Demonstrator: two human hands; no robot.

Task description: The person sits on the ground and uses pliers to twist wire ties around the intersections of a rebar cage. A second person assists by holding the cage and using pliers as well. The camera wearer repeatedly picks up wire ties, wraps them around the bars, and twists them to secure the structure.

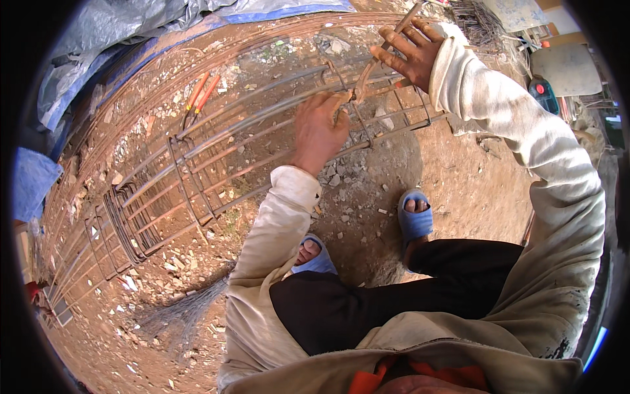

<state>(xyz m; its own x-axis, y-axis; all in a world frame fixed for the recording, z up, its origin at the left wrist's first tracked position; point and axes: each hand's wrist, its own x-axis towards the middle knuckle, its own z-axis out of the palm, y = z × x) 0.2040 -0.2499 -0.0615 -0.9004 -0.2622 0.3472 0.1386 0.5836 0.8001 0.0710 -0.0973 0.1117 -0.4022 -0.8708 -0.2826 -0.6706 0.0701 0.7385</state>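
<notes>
A long rebar cage (190,150) of rusty bars and square stirrups lies across the ground in front of me. My left hand (320,128) is at its far bars, thumb and fingers curled together beside a stirrup (357,125); whatever they pinch is hidden. Slanting up and right from those fingertips is a rusty metal rod tool (368,71), its lower end at the bars. My right hand (413,52) is at the rod's upper part, fingers stretched and spread against it rather than wrapped round it.
Orange-handled cutters (199,97) lie beyond the cage. Bunched stirrups (133,223) sit around its left part. Loose tie wire (187,308) lies at near left. Long rusty bars (141,82) curve behind, beside a tarp (125,33). A green bottle (543,97) stands at far right.
</notes>
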